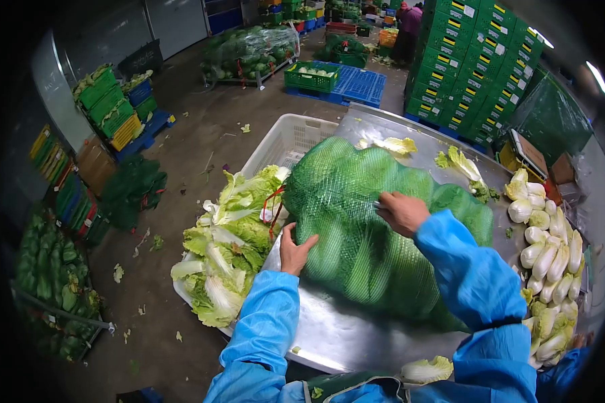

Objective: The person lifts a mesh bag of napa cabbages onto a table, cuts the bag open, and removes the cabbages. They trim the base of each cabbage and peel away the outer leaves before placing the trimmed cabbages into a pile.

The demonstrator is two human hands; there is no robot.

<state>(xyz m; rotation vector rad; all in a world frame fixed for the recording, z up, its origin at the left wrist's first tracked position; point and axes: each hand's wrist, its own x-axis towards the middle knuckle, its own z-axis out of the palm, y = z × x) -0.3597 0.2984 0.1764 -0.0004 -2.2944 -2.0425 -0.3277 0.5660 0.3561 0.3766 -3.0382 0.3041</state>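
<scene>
A large green mesh bag (356, 269) packed with cabbages lies across the metal table (329, 336). My left hand (296, 250) is at the bag's left end, thumb and fingers apart, close to a red tie (271, 205) with a white tag. Over the middle of the bag is my right hand (405, 213), its fingers closed together against the mesh. A small grey glint shows at those fingertips, too small to name. Both arms wear blue sleeves.
Left of the table, a white crate (290, 134) stands by a heap of loose cabbage leaves (225, 269). Trimmed cabbages (551, 258) are piled along the right edge. Behind rise stacked green crates (474, 64); a blue pallet (356, 84) lies on the floor.
</scene>
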